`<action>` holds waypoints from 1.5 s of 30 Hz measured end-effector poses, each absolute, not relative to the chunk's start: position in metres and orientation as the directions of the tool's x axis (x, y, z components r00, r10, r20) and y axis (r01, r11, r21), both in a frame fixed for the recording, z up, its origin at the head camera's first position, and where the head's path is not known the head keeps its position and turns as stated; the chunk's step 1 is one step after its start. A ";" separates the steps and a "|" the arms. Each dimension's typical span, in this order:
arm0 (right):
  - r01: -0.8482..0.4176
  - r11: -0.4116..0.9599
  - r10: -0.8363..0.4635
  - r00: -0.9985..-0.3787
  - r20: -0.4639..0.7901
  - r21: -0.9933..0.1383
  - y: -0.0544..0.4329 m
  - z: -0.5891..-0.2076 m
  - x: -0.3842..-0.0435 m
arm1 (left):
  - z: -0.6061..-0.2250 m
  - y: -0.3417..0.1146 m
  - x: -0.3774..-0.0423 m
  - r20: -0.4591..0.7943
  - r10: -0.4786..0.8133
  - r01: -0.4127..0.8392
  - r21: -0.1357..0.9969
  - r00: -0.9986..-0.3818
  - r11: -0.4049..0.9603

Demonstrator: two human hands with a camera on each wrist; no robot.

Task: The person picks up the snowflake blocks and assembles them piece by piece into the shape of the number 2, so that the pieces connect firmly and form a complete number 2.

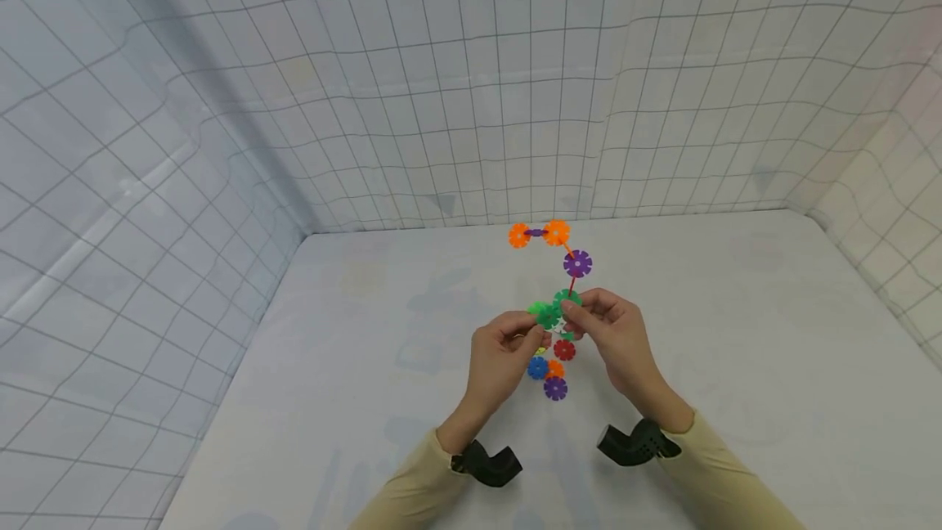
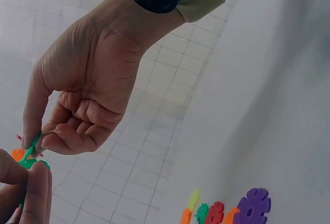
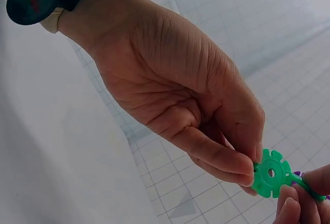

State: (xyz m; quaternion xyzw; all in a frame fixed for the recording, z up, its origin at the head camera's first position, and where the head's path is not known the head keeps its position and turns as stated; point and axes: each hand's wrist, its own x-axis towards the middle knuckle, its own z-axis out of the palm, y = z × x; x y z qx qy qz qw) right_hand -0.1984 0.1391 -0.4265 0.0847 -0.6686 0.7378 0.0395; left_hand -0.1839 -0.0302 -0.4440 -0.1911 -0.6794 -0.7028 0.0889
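Observation:
Both hands meet above the white surface, each pinching a green notched plastic disc. My left hand (image 1: 500,360) holds one green disc (image 2: 32,147) between thumb and index finger, seen edge-on in the left wrist view. My right hand (image 1: 616,340) pinches the rim of the other green disc (image 3: 270,173), which faces the right wrist camera. The two discs meet at their edges, at an angle to each other. In the head view, a red disc (image 1: 571,286) seen edge-on, a purple disc (image 1: 577,263) and an orange disc (image 1: 556,232) run in a line beyond the right fingertips.
Below the hands lie several more discs, among them red (image 1: 564,350), blue (image 1: 538,367) and purple (image 1: 555,388). Another orange disc (image 1: 519,235) ends the line at the far side. White walls with a grid pattern (image 1: 471,105) enclose the white surface (image 1: 353,399).

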 end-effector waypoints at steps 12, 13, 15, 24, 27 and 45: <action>-0.196 -0.060 -0.056 -0.978 0.199 -0.979 0.136 -0.431 -0.199 | -0.452 -0.029 -0.186 0.678 0.098 0.673 0.681 -0.728 0.287; -0.197 -0.057 -0.062 -0.978 0.200 -0.979 0.136 -0.432 -0.199 | -0.453 -0.030 -0.186 0.698 0.103 0.689 0.655 -0.709 0.310; -0.198 -0.061 -0.080 -0.976 0.203 -0.978 0.136 -0.432 -0.199 | -0.454 -0.031 -0.186 0.731 0.117 0.717 0.604 -0.672 0.347; -0.153 -0.117 -0.224 -0.959 0.177 -0.981 0.145 -0.433 -0.203 | -0.458 -0.032 -0.187 0.824 0.161 0.797 0.445 -0.543 0.407; -0.136 -0.117 -0.259 -0.952 0.162 -0.984 0.147 -0.432 -0.204 | -0.459 -0.032 -0.187 0.841 0.170 0.810 0.409 -0.513 0.421; -0.142 -0.122 -0.433 -0.883 0.182 -0.982 0.159 -0.427 -0.207 | -0.462 -0.029 -0.189 0.883 0.176 0.858 0.348 -0.436 0.379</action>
